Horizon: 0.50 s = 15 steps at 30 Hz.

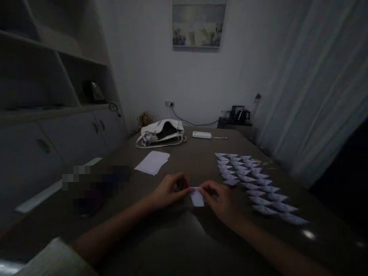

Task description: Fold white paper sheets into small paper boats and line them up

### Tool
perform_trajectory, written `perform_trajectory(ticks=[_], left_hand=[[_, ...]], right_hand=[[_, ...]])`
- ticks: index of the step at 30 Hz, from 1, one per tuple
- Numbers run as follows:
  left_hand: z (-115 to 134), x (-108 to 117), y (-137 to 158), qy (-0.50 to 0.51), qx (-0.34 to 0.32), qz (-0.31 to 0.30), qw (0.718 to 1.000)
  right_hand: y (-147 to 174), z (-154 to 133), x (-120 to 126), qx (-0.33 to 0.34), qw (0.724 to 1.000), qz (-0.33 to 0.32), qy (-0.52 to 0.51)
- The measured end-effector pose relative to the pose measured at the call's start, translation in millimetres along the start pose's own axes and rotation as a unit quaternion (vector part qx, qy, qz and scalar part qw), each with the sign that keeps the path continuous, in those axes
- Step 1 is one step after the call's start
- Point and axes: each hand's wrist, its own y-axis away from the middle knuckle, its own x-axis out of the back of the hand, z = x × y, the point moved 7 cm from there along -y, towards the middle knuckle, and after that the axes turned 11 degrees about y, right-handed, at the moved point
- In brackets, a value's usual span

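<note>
A small folded sheet of white paper [197,198] is held up a little above the table in front of me. My left hand [171,190] pinches its upper left corner between thumb and fingers. On the other side, my right hand [219,198] grips the upper right edge the same way. The lower part of the paper hangs free between the hands. To the right stand several folded white paper boats [257,184] in rows. A stack of white paper sheets [152,162] lies beyond my left hand.
On the far part of the table [184,245] are a white handbag [162,132] and a white power bank [201,135] with a short cable. A blurred-out dark object [94,191] lies at the left. Cabinets [74,134] line the left wall; a curtain [310,88] hangs at right.
</note>
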Motion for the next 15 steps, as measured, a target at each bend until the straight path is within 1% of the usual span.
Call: perform_trajectory(ticks=[3,5,11,15], left_hand=[[-3,-1,-1,-0.001,0.01,0.005,1.0],[-5,-2,-2,0.019,0.02,0.01,1.0],[-9,-2,-4,0.123,0.066,0.01,0.99],[-15,-4,-4,0.209,0.109,0.012,0.972]], right_hand=[[-2,5,0,-0.011,1.0,0.006,-0.01],[-3,7,-1,-0.024,1.0,0.006,-0.019],[-3,9,-3,-0.058,0.997,-0.001,-0.045],[-4,11,-5,-0.074,0.995,-0.012,-0.067]])
